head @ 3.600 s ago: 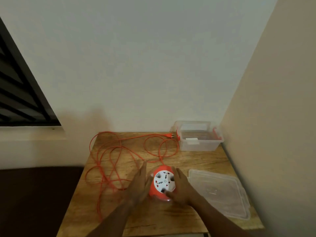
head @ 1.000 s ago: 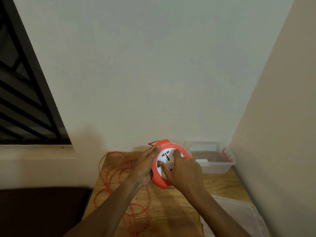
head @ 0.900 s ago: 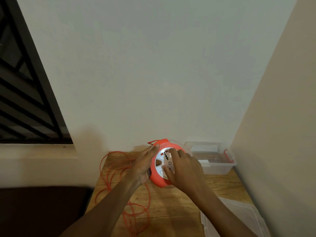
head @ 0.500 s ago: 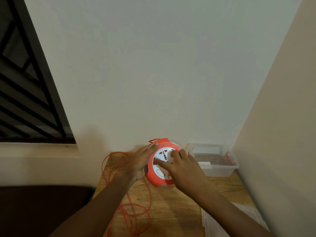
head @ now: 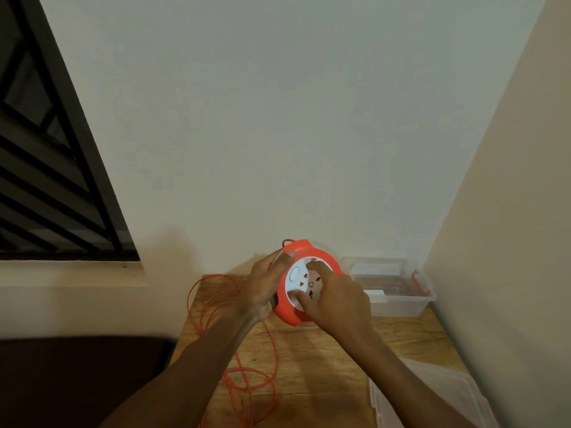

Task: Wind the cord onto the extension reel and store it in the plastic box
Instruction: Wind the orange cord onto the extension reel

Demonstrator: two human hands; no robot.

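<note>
Two bare forearms, no sleeves

Reel [head: 304,288] between box [head: 398,299] and cord [head: 216,307]

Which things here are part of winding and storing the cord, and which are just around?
Part of the job: reel, cord, plastic box, box lid, left hand, right hand.
Just around: table, window grille.

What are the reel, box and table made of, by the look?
Reel: moulded plastic, smooth orange shell with a white socket face. Box: clear plastic, see-through walls, red latch. Table: wood or wood-look laminate, since grain streaks show; which one I cannot tell.
</note>
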